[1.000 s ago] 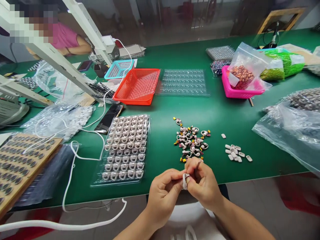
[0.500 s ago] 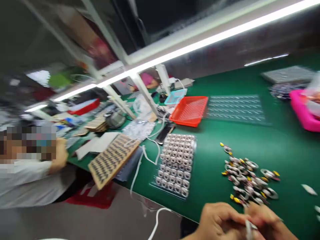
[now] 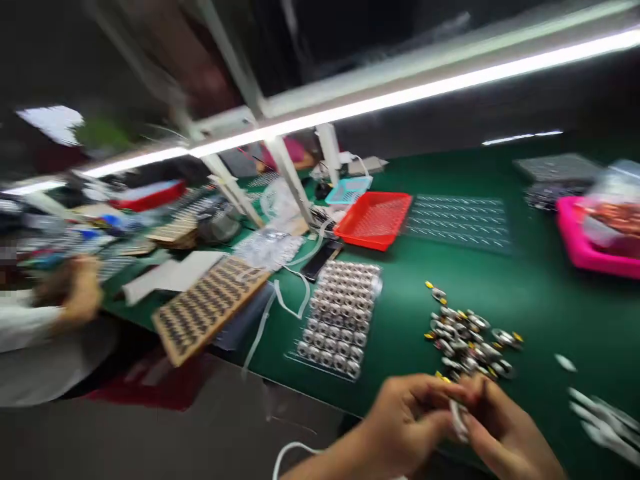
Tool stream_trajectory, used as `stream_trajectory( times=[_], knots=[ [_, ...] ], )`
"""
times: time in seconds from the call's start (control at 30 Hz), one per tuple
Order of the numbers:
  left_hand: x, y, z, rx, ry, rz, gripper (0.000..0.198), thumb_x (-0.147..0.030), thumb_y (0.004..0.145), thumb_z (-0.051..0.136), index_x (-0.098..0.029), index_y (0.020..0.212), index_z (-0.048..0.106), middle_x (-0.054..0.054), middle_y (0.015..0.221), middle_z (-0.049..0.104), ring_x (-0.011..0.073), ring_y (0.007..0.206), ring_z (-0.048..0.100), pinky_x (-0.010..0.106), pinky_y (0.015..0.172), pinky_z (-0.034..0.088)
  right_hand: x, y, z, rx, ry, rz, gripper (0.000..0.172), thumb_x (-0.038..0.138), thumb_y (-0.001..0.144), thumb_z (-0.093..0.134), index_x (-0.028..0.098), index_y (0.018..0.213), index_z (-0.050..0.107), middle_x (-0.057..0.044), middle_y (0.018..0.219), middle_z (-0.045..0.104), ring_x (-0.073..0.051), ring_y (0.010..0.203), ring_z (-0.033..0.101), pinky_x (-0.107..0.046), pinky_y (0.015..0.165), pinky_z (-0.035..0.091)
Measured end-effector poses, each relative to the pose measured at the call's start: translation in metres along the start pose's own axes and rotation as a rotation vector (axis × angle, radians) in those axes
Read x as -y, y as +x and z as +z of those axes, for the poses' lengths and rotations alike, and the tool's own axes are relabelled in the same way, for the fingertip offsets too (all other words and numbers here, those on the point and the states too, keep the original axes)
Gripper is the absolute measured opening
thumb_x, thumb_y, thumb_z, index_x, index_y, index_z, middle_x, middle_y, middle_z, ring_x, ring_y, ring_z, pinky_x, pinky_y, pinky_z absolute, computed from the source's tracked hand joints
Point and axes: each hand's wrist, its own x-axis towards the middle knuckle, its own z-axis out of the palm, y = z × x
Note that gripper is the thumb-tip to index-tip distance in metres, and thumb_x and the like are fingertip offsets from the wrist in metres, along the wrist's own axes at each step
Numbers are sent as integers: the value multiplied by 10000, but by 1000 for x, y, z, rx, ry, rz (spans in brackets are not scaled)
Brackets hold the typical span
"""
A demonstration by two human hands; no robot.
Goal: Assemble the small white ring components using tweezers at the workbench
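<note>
Green tabletop (image 3: 400, 310) bears one pink basket (image 3: 573, 241); two hands (image 3: 407, 419) (image 3: 507, 430) pinch one white piece (image 3: 459, 421).

- Small-parts assembly workshop: long green worktop (image 3: 400, 287)
- White tube light (image 3: 380, 104) on white metal posts (image 3: 289, 180)
- Small silvery parts (image 3: 340, 312) rowed in a clear plastic tray (image 3: 320, 369)
- Heap of small white-and-yellow pieces (image 3: 466, 341)
- White-sleeved co-worker (image 3: 30, 328)

red plastic basket (image 3: 361, 240), glossy clear plastic tray (image 3: 457, 223), smooth green tabletop (image 3: 400, 320)
</note>
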Motion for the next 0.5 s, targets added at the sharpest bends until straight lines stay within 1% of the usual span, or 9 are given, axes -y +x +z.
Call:
stream_trajectory(
  times=[0.03, 0.1, 0.17, 0.23, 0.3, 0.33, 0.43, 0.5],
  knots=[
    [-5, -1, 0, 12, 17, -3, 475, -501, 742, 814, -145, 1056, 800, 150, 977, 791, 247, 849, 742, 327, 804, 581, 7, -2, -1, 42, -13, 27, 317, 525, 859, 643, 231, 804, 536, -15, 757, 548, -187, 666, 541, -267, 589, 493],
    [-12, 0, -2, 8, 32, -2, 317, -391, 763, 828, -156, 977, 819, 117, 928, 792, 191, 792, 720, 270, 763, 572, 22, -3, -4, 133, -50, 64, 291, 472, 887, 627, 216, 810, 513, 3, 747, 498, -165, 672, 501, -251, 604, 474],
    [-15, 3, -5, 13, -44, -59, 258, -346, 767, 833, -165, 950, 820, 86, 850, 787, 144, 692, 691, 234, 689, 566, 34, -3, -10, 199, -64, 96, 241, 421, 906, 621, 206, 849, 529, 4, 773, 498, -157, 693, 495, -247, 625, 463],
    [-13, 5, -7, 15, -137, -126, 249, -335, 755, 845, -162, 930, 815, 71, 789, 778, 126, 634, 670, 222, 636, 561, 40, -6, -18, 234, -46, 113, 219, 401, 903, 641, 198, 960, 582, -11, 841, 530, -167, 755, 514, -256, 679, 469],
    [-11, 7, -7, 1, -232, -194, 270, -335, 718, 874, -152, 904, 805, 71, 759, 775, 126, 610, 670, 222, 601, 561, 41, -10, -25, 210, -2, 119, 281, 411, 888, 674, 202, 1066, 613, -19, 883, 547, -175, 800, 518, -259, 715, 466],
    [-10, 8, -7, -11, -275, -227, 287, -334, 693, 891, -147, 890, 798, 75, 751, 775, 127, 598, 673, 221, 584, 559, 39, -11, -28, 179, 24, 123, 303, 422, 883, 684, 206, 1085, 622, -18, 879, 548, -174, 800, 514, -254, 709, 461],
    [-10, 10, -6, -41, -367, -314, 323, -312, 639, 925, -131, 864, 779, 93, 749, 781, 132, 572, 684, 209, 545, 547, 30, -14, -31, 101, 91, 137, 279, 459, 896, 672, 206, 1009, 640, -14, 833, 549, -168, 757, 502, -244, 645, 437],
    [-12, 11, -4, -53, -388, -350, 318, -286, 635, 928, -123, 859, 771, 100, 757, 784, 139, 573, 696, 204, 534, 543, 26, -13, -29, 102, 107, 143, 293, 488, 906, 652, 200, 959, 638, -19, 820, 559, -168, 731, 499, -250, 618, 420]
  ],
)
